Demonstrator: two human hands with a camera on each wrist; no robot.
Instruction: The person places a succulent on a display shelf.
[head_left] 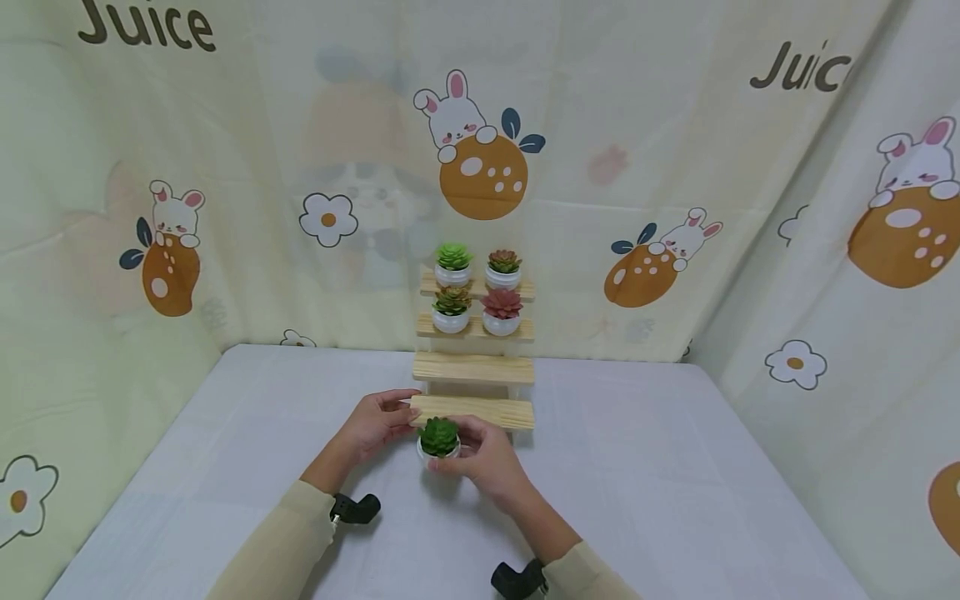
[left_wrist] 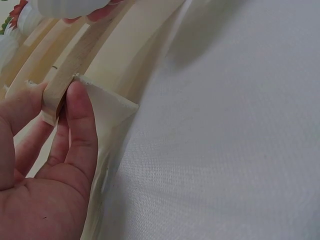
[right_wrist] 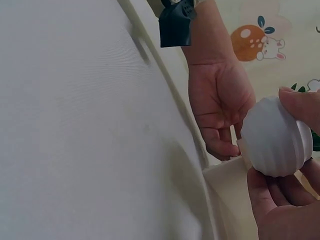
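Observation:
My right hand grips a small white ribbed pot with a green artificial succulent in it. The pot is held up just in front of the lowest board of a stepped wooden plant stand. At that board's left end is my left hand, pinching it between thumb and fingers, as the left wrist view shows at the board's end. On the two upper steps stand more potted succulents: bright green, reddish-brown, green-brown and dark pink.
The third board down is bare wood. A white cloth covers the table. Behind the stand hangs a cream curtain printed with rabbits and oranges. Each wrist wears a black device.

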